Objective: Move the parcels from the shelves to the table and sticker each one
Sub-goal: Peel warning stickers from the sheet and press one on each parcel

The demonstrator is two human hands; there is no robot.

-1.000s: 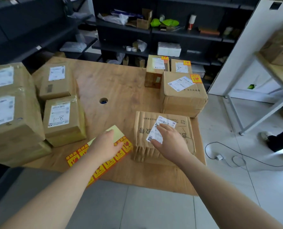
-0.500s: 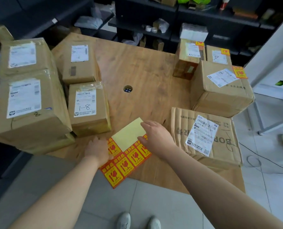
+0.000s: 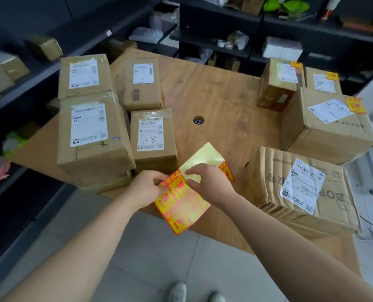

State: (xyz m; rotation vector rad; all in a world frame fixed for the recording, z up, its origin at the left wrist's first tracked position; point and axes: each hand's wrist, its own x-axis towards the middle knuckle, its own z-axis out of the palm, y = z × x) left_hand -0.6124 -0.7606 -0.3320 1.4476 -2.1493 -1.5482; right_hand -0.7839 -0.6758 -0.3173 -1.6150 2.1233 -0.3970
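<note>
A sheet of red-and-yellow fragile stickers (image 3: pixel 184 205) is lifted off the wooden table (image 3: pixel 220 101) at its near edge, part of its pale yellow backing bare. My left hand (image 3: pixel 145 188) grips the sheet's left edge. My right hand (image 3: pixel 207 182) pinches at the sheet's upper middle, on a sticker or the backing. A flat creased parcel (image 3: pixel 268 184) with a white label lies just right of my hands, with no sticker showing. On the right, three parcels carry stickers, the nearest a big box (image 3: pixel 325 136). Parcels on the left, such as the one marked 1-8 (image 3: pixel 152 140), show none.
Dark shelves (image 3: pixel 213 42) with bags, tape rolls and small boxes stand behind the table. More parcels (image 3: pixel 7 66) sit on shelves at the left. A cable hole (image 3: pixel 198 120) is in the table's middle. My shoes (image 3: pixel 176 293) show on the tiled floor.
My right hand left the flat parcel's label and came to the sticker sheet. Both hands have lifted the sheet off the table's edge. The view has tilted down.
</note>
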